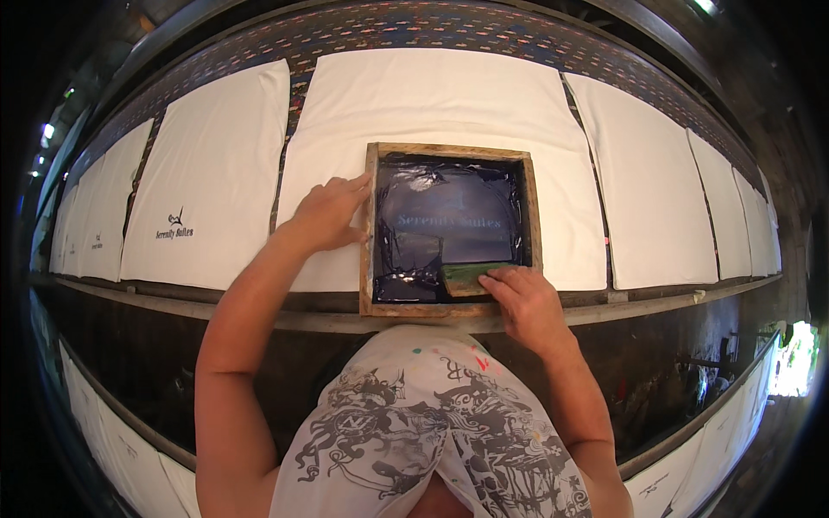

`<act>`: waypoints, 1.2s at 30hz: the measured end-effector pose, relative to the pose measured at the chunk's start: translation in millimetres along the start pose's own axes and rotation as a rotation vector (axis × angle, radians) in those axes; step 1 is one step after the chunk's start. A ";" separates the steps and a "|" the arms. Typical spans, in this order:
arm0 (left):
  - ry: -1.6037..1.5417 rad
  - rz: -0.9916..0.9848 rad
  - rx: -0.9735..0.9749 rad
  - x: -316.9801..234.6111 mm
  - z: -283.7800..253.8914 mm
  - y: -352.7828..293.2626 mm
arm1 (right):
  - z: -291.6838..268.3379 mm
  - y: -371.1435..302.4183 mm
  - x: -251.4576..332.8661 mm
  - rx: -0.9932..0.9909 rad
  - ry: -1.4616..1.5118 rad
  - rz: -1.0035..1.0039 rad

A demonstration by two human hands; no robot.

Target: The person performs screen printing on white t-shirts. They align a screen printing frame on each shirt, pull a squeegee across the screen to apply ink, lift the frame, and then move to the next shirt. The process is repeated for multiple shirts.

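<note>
The right hand (525, 304), gripping a green squeegee (464, 276) at lower centre, could tilt it and leave patchy ink (399, 287); the left hand (328, 214), spread wide against the wooden screen frame (414, 310) at centre, might let it slide, smearing the print on the white towel (440, 95) beneath

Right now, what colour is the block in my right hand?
The block is green on top, brownish along its edge: head view.
</note>
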State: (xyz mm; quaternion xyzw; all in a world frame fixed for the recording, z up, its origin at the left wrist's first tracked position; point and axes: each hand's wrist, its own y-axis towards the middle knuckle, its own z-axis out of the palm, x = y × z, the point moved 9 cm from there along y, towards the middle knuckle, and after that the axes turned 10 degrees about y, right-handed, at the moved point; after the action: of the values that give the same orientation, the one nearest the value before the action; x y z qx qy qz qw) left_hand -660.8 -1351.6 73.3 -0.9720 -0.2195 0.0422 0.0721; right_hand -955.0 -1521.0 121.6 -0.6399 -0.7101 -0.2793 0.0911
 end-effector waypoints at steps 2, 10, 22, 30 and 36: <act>0.058 -0.001 0.018 -5.0 -4.0 2.8 | 3.7 13.4 -1.1 0.021 -0.005 0.001; 0.027 -0.054 0.093 -8.2 2.1 6.7 | -4.2 17.7 -9.1 0.166 0.074 0.179; -0.133 -0.167 0.227 -6.7 1.2 4.3 | 17.7 10.2 -17.9 0.179 -0.005 -0.024; -0.026 -0.129 0.218 -9.0 8.4 12.3 | 60.2 63.8 -13.2 0.135 -0.023 -0.124; 0.036 -0.101 0.223 -11.4 7.1 13.9 | 79.2 114.9 -29.2 0.008 -0.077 -0.034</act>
State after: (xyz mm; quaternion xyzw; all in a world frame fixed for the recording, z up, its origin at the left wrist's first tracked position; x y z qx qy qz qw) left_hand -666.0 -1368.0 64.7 -0.9463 -0.2609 0.0450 0.1856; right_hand -821.9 -1502.5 74.0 -0.6376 -0.7250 -0.2531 0.0614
